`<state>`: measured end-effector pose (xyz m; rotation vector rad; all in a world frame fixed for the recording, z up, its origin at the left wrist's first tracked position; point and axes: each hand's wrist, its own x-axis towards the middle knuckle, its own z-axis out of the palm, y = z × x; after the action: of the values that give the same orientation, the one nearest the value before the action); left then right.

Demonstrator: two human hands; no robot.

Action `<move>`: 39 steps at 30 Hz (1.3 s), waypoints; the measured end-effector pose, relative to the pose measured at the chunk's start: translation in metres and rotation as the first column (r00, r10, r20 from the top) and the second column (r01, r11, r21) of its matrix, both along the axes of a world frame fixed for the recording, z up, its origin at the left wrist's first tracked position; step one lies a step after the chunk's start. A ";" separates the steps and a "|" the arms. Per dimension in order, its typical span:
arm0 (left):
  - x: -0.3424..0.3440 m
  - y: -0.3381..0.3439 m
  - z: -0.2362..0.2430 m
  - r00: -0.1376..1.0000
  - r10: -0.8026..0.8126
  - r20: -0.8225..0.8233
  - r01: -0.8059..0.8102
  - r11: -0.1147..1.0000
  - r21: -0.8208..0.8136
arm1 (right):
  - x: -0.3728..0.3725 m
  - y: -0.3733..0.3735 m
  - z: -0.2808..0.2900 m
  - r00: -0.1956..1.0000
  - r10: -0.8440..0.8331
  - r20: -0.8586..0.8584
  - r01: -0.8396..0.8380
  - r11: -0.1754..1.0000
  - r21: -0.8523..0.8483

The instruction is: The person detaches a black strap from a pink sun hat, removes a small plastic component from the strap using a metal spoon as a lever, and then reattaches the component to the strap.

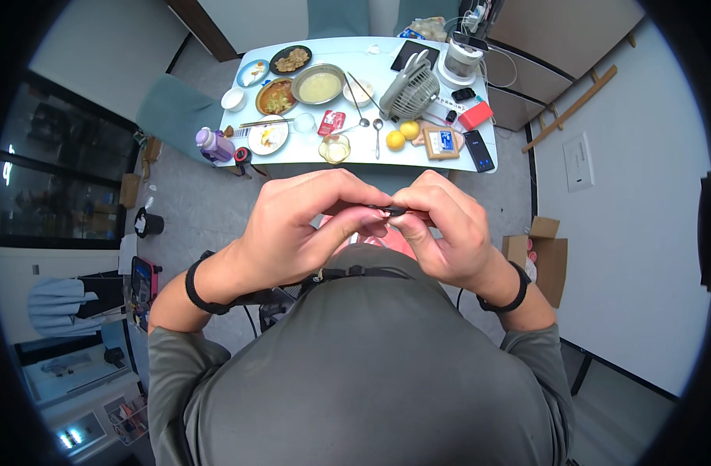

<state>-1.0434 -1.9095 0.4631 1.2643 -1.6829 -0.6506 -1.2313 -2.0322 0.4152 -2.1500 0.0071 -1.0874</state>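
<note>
Both hands meet in front of my body, short of the table's near edge. My left hand (301,221) pinches one end of a small dark object (395,210) between thumb and fingers. From the other side, my right hand (447,225) grips the same object with its thumb and index finger. The object is black and short, mostly covered by the fingertips, and its kind does not show. A black band circles each wrist.
The white table (301,159) bears a soup bowl (319,84), several food plates, a grey fan (411,89), two yellow fruits (395,140), a phone (479,151) and a purple bottle (214,145). An open cardboard box (552,268) stands on the floor at right.
</note>
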 end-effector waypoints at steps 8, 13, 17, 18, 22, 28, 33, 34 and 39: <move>0.004 -0.001 -0.008 0.851 0.051 -0.524 0.100 0.962 0.256 | -0.004 0.001 0.004 0.993 0.034 -0.115 -0.016 0.989 0.148; 0.006 -0.002 -0.009 0.806 0.083 -0.586 0.119 0.947 0.297 | -0.001 -0.001 0.004 0.982 0.104 -0.161 -0.052 0.953 0.297; 0.007 -0.006 -0.008 0.756 0.158 -0.635 0.133 0.913 0.386 | -0.003 0.000 0.000 0.955 0.235 -0.179 -0.108 0.840 0.532; 0.008 -0.007 -0.009 0.739 0.179 -0.649 0.147 0.898 0.415 | -0.003 0.001 -0.002 0.949 0.275 -0.152 -0.120 0.764 0.634; 0.010 -0.009 -0.011 0.724 0.218 -0.655 0.130 0.889 0.440 | -0.002 0.000 -0.005 0.944 0.312 -0.110 -0.113 0.618 0.778; 0.044 -0.014 0.000 0.693 0.330 -0.641 -0.160 0.937 0.310 | -0.009 -0.020 -0.016 0.953 0.291 -0.084 -0.087 0.529 0.844; 0.023 -0.020 -0.006 0.702 0.288 -0.651 -0.030 0.926 0.377 | 0.008 -0.010 -0.003 0.961 0.269 -0.065 -0.095 0.543 0.835; 0.022 -0.021 -0.007 0.701 0.287 -0.653 -0.030 0.926 0.375 | 0.010 -0.009 -0.002 0.970 0.242 -0.031 -0.109 0.545 0.831; 0.015 -0.019 -0.007 0.754 0.283 -0.592 -0.087 0.937 0.337 | 0.015 -0.011 -0.011 0.978 0.204 0.050 -0.149 0.510 0.847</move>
<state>-1.0281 -1.9287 0.4559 1.2043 -0.9017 -1.0899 -1.2160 -2.0431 0.4046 -1.2253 0.2874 -0.6640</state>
